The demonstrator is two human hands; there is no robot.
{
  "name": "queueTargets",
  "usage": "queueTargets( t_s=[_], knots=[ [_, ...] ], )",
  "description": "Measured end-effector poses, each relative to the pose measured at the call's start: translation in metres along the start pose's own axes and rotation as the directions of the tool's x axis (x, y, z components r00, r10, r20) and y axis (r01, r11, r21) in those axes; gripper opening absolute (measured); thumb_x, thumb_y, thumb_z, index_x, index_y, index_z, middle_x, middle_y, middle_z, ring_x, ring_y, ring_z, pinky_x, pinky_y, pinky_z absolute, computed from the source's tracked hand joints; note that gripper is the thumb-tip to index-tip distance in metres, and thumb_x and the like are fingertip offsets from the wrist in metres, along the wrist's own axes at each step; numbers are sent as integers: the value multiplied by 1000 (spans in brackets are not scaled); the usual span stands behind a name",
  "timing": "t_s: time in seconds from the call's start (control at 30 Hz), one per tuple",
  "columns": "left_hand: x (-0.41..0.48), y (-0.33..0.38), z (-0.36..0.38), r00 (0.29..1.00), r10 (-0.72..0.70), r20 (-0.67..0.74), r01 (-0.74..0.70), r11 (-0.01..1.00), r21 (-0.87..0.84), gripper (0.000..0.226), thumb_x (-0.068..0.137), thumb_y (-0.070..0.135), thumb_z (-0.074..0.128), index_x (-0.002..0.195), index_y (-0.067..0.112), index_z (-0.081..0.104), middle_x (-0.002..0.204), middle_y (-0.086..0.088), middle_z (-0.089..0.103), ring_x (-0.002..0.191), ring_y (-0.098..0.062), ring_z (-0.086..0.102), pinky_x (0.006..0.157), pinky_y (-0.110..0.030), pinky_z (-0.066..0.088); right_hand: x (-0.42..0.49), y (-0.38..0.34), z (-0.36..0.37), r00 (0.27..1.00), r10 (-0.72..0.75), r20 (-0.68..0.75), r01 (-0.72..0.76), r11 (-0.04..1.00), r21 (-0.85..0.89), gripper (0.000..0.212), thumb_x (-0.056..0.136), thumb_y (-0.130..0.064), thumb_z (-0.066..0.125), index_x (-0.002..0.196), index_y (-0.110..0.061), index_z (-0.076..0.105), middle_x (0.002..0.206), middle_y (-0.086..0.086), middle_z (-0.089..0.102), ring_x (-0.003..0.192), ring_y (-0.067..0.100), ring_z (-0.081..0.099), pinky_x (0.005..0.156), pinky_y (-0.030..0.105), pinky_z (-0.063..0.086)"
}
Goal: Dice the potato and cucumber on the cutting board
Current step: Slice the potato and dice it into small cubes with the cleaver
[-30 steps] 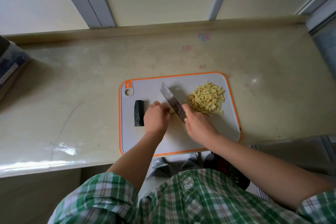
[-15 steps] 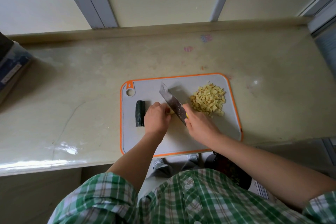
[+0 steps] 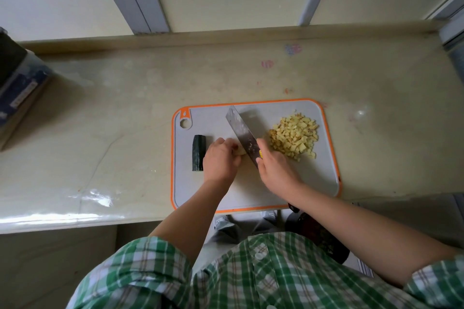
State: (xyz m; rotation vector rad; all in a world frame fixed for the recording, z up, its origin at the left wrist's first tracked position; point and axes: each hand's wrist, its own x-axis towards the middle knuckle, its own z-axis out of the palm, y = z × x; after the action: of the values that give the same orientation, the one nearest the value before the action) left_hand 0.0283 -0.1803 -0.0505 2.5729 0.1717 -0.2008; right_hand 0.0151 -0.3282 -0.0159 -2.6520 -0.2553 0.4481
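Observation:
A grey cutting board with an orange rim lies on the counter. My left hand curls over a small pale piece of potato, mostly hidden under the fingers. My right hand grips the yellow handle of a cleaver, whose blade stands right against the potato piece. A heap of diced potato lies at the board's far right. A short dark green cucumber piece lies just left of my left hand.
The beige counter stretches left and right of the board, with a raised back edge. A dark box stands at the far left. The board's near edge overhangs the counter front.
The blade and both hands have hardly shifted; the cleaver stays at the potato piece. The view has moved slightly.

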Motion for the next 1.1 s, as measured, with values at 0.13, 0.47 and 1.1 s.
queueTargets(
  t_s=[0.13,0.47,1.1],
  knots=[
    [-2,-4,0,1000,14,-21,-14,1000,10,8,83,19,66,87,13,67,84,-6,59,79,-26,57,65,-34,46,-3,0,-8,999,-51,-4,51,999,-13,34,96,-15,45,128,-15,33,69,4,51,59,27,52,51,31,35],
    [1,-2,1,1000,-10,2,10,1000,3,9,82,18,65,89,19,71,82,-4,56,76,-25,55,61,-34,47,-4,-4,4,996,-9,85,11,1000,-26,34,97,-12,40,125,-21,24,76,8,53,61,27,53,51,38,44],
    [-2,-3,-1,1000,-21,-7,21,1000,22,12,85,15,60,89,17,71,79,-5,55,75,-25,54,65,-39,51,-5,-7,10,996,-24,87,25,1000,-9,44,97,-13,40,137,-17,23,79,8,52,69,32,55,56,38,45]
  ],
)
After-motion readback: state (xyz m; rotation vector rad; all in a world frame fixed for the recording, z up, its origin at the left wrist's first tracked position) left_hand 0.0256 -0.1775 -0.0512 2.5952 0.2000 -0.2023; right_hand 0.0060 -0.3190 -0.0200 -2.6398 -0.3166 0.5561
